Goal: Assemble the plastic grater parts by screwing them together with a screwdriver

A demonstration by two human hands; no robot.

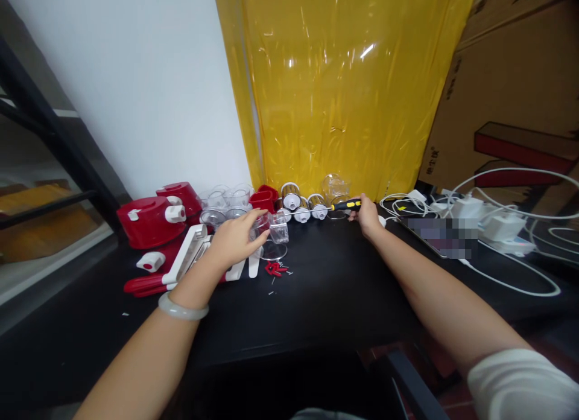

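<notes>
My left hand (234, 240) is curved around a clear plastic container (279, 227), thumb on the near side and fingers over the top. A white bangle circles that wrist. My right hand (367, 217) is closed around the black and yellow handle of a screwdriver (347, 205). The thin shaft points left toward the clear container; whether its tip touches cannot be made out. Below the container lie small red plastic parts (274, 269) and several screws (289, 273). Metal grater drums (291, 197) with white ends are stacked behind the shaft.
Red plastic housings (149, 222), white and red handles (187, 254) and more clear cups (226, 197) crowd the left. A heart-shaped red part (263, 199) stands behind. At right are a tablet (436, 238), white chargers (502, 227) and looping cables. A yellow plastic curtain (344, 94) hangs behind.
</notes>
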